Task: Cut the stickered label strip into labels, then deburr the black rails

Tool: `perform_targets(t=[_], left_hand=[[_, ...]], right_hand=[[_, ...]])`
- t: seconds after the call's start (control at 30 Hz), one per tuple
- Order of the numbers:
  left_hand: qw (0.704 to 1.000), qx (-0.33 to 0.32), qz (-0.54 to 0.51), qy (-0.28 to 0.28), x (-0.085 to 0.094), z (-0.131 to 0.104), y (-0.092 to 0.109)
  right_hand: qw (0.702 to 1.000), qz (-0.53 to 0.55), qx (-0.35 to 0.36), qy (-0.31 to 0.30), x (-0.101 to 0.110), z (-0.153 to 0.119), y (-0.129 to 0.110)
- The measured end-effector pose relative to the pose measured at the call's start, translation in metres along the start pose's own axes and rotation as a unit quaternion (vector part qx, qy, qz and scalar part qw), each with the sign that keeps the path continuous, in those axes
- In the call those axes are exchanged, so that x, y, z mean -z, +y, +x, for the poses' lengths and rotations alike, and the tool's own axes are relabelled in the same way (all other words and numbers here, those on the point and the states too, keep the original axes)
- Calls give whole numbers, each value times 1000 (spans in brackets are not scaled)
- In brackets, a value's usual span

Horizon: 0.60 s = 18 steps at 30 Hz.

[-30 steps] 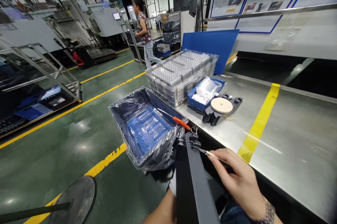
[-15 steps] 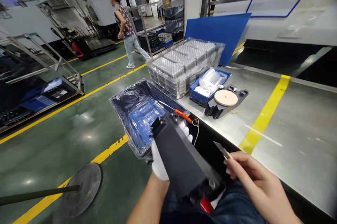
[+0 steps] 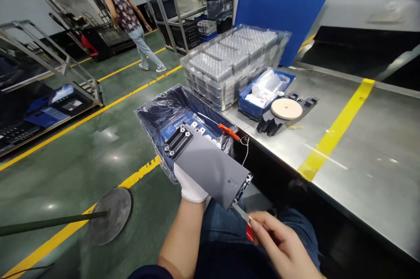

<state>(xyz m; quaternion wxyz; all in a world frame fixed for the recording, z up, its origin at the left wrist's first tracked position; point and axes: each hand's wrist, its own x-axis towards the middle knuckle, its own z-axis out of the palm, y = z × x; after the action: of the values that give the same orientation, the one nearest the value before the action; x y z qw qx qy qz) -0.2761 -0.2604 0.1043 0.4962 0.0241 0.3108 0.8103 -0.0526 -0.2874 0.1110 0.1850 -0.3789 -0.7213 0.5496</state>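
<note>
My left hand (image 3: pixel 192 185), in a white glove, supports a long dark grey metal housing (image 3: pixel 210 163) from below and holds it tilted over my lap. Dark slotted fittings with screw holes show at its far end, and similar fittings at its near end. Between the thumb and fingers of my bare right hand (image 3: pixel 278 242) is a small knife blade (image 3: pixel 241 213). Its tip meets the housing's near lower corner, or lies very close to it. A red object (image 3: pixel 250 232) shows beside the right fingertips; I cannot make out what it is.
A plastic-lined bin (image 3: pixel 147 115) stands beyond the housing, with an orange-handled screwdriver (image 3: pixel 229 131) across its edge. On the metal bench (image 3: pixel 348 148) are clear trays (image 3: pixel 213 62), a blue box (image 3: pixel 246 106) and a round tan disc (image 3: pixel 286 108). A person (image 3: pixel 123 12) walks behind.
The housing has turned so its broad flat face shows. My right hand has moved left and down, bringing the blade to the housing's near end. The person behind has shifted left in view.
</note>
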Motion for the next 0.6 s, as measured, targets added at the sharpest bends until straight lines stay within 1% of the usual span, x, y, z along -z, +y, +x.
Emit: perform_targets(t=[0.03,0.07,0.1,0.13,0.2,0.23,0.3,0.33,0.4,0.5,0.57,0.6], left_hand=[[1000,6,4,-6,1,0,0],[1000,10,8,-12,1,0,1],[1000,10,10,-18,0,0,1],[1000,6,12,-22,-1,-1,2],[1000,-1,8,-23,-5,-2,2],[1000,-2,4,-19,-7,-2,2],[1000,-2,-4,-7,-11,-3,1],[1000,-2,-6,-1,-11,-4,0],[1000,4,-2,2,-10,-4,-1],[1000,5,3,-16,-5,-3,-3],[999,5,-3,-37,-2,-3,-3],[999,10,-10,-46,-1,-3,-3]], right_hand=[[997,44,-44,-45,0,1,-1],[992,72,-71,-71,2,1,-1],[992,79,-77,-66,4,2,-2],[996,63,-60,-33,8,2,-1],[997,-22,16,77,15,3,1],[988,-73,54,122,19,4,2],[967,-158,103,172,26,4,3],[959,-184,118,180,28,4,3],[952,-208,137,176,31,4,2],[948,-223,160,165,33,2,0],[947,-221,153,173,35,1,-1],[954,-204,143,169,37,1,-1]])
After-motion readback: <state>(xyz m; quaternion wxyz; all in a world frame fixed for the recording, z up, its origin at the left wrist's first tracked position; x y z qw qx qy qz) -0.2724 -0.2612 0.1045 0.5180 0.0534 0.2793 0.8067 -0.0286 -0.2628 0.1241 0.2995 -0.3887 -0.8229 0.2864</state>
